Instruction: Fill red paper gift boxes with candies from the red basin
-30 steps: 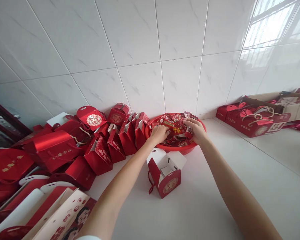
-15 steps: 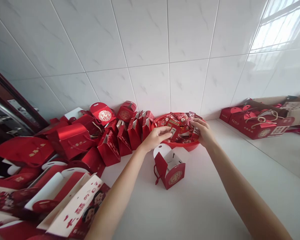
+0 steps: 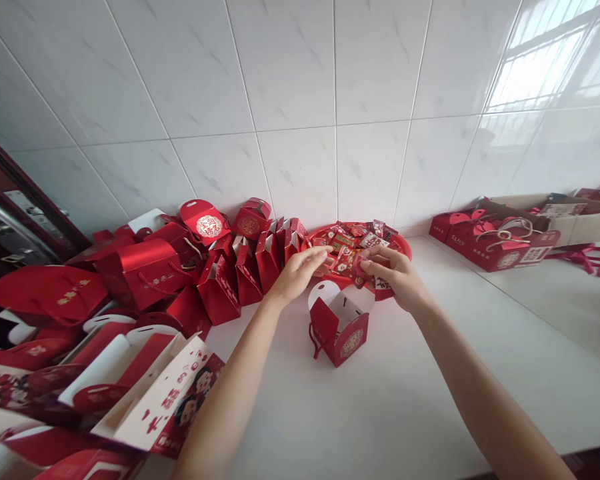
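Note:
A red plastic basin (image 3: pixel 406 252) full of small wrapped sweets (image 3: pixel 344 259) stands against the wall. My right hand (image 3: pixel 393 273) is over its right side, thumb and fingers pinched on a pinkish-red wrapped sweet (image 3: pixel 361 265). At the left rim is my left hand (image 3: pixel 297 275), its fingers drawn together over the sweets; whatever lies between them is hard to see. Just in front of the basin, between my forearms, sits an open red gift box (image 3: pixel 341 330) with a white inside, a gold round emblem and a red cord. Neither hand touches it.
Red gift boxes (image 3: pixel 140 273) crowd the left side, several standing in a row (image 3: pixel 219 290) up to the basin. Open white-and-red boxes (image 3: pixel 153 393) lie nearer. More boxes with rope handles (image 3: pixel 500 250) and pink ribbon (image 3: pixel 587 257) are at the right. A tiled wall (image 3: pixel 295 167) closes the back.
My right hand has moved left and down over the basin, bringing a pinkish sweet nearer the middle. My left hand has shifted slightly left, off a red packet with a pale label. The view has tilted slightly.

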Motion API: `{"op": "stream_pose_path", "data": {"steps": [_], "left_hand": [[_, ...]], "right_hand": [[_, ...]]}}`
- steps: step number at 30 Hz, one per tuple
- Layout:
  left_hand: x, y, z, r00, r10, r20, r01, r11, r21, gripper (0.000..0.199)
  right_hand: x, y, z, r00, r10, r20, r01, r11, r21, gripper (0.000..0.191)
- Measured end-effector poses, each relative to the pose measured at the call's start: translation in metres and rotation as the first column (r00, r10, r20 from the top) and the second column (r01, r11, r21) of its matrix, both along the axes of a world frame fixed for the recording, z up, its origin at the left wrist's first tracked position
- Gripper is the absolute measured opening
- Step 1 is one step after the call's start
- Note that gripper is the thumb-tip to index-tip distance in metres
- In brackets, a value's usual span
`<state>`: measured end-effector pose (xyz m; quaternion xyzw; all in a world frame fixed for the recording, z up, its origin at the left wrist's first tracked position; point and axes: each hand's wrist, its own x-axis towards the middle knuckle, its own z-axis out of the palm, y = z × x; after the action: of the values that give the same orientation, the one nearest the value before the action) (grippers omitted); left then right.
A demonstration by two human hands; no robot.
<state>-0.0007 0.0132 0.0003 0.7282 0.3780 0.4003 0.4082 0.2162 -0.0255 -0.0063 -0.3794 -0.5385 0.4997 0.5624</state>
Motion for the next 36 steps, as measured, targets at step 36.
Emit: {"op": "stream_pose_path", "data": {"steps": [36], "left_hand": [[-0.016, -0.003, 0.016, 0.972, 0.19, -0.141, -0.172, 0.976, 0.132, 0.029]], "right_hand": [[-0.023, 0.04, 0.011, 0.985, 0.122, 0.121, -0.116, 0.992, -0.051, 0.005]]}}
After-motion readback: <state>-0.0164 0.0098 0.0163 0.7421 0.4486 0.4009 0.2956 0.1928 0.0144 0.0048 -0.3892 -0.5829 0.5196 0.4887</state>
